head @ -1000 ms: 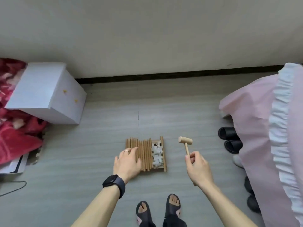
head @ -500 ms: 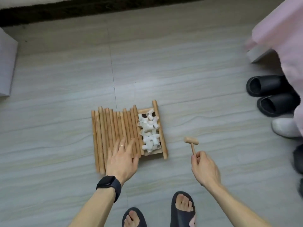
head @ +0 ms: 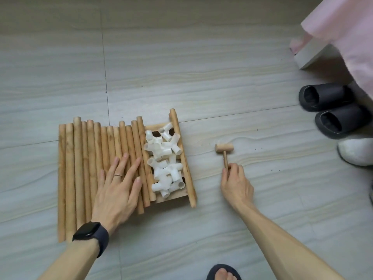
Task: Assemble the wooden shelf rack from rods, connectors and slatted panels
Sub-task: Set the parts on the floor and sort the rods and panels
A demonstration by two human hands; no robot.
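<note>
Several wooden rods (head: 80, 168) lie side by side on the grey floor, some resting over a slatted wooden panel (head: 171, 197). A heap of white plastic connectors (head: 164, 158) sits on that panel, with one more rod (head: 182, 156) along its right edge. My left hand (head: 119, 186) rests flat, fingers straight, on the rods just left of the connectors. To the right, my right hand (head: 236, 182) grips the handle of a small wooden mallet (head: 224, 149) whose head is on or just above the floor.
Two black slippers (head: 331, 110) and a white shoe (head: 357, 150) lie at the right, beneath a pink bed cover (head: 347, 33). My own sandalled foot (head: 223, 272) shows at the bottom edge. Bare grey floor stretches beyond the rods.
The view has dropped and come closer to the floor. My left hand stays on the rods, which now lie spread wider to the left. My right hand has lowered the mallet to the floor.
</note>
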